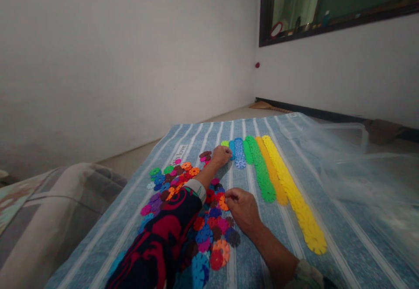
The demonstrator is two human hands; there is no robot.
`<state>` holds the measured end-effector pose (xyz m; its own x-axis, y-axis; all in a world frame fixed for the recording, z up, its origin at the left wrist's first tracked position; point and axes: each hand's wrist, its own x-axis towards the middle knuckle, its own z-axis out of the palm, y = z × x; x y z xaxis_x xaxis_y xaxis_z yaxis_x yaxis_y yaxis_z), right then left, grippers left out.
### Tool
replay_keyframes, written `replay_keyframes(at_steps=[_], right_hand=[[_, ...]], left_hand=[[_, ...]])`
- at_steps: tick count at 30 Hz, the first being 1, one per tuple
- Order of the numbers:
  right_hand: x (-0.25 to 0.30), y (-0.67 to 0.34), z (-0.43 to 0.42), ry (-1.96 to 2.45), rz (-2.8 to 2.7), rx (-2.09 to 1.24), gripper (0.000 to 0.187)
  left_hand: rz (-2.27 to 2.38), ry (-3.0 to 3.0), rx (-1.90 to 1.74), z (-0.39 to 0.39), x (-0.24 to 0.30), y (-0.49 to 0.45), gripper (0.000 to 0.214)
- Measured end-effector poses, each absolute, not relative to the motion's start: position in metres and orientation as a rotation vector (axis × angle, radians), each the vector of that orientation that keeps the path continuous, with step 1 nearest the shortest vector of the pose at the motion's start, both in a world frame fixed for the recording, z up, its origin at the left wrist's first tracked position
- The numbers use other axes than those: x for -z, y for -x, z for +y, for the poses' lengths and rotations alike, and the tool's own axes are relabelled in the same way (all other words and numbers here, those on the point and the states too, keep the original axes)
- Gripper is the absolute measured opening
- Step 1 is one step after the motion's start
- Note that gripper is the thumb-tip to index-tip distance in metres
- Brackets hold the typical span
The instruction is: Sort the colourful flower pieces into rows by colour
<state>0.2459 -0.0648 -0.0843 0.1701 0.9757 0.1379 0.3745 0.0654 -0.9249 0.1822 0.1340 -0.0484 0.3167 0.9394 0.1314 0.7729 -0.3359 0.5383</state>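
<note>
My left hand (222,154) reaches to the far part of the cloth, its fingers closed beside a short light-blue row of snowflake discs (232,147). Whatever it pinches is hidden. A yellow-green disc (224,143) shows just behind it. My right hand (242,208) is nearer, thumb and fingers pressed together by an orange disc (223,202) at the loose pile's edge. I cannot make out anything in that pinch. Overlapping discs form a blue row (240,153), a green row (260,171), an orange-yellow row (273,173) and a long yellow row (293,193).
Mixed loose discs (204,234) lie beneath and around my left forearm. The striped blue cloth (327,219) carries everything. Clear plastic containers (343,136) stand on the right. A grey draped fabric (72,201) bulges at the left, and a white wall (131,53) rises behind.
</note>
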Motion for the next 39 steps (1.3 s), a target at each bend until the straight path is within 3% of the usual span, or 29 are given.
replay_keyframes(at_steps=[5, 12, 17, 29, 39], right_hand=[[0.084, -0.247, -0.065, 1.487, -1.38, -0.777, 0.019], [0.084, -0.248, -0.065, 1.506, -1.384, -0.76, 0.018], [0.086, -0.249, -0.065, 1.501, -1.373, -0.746, 0.018], [0.089, -0.252, -0.065, 1.45, -1.37, -0.783, 0.019], [0.087, -0.253, -0.066, 1.451, -1.369, -0.772, 0.019]], left_hand=[[1.553, -2.254, -0.61, 0.127, 0.038, -0.173, 0.026], [1.385, -2.317, -0.305, 0.092, 0.015, -0.133, 0.008], [1.269, -2.374, -0.006, 0.057, 0.008, -0.106, 0.01], [1.371, -2.426, 0.119, 0.021, 0.008, -0.07, 0.002], [1.457, -2.391, 0.043, 0.013, 0.012, -0.078, 0.015]])
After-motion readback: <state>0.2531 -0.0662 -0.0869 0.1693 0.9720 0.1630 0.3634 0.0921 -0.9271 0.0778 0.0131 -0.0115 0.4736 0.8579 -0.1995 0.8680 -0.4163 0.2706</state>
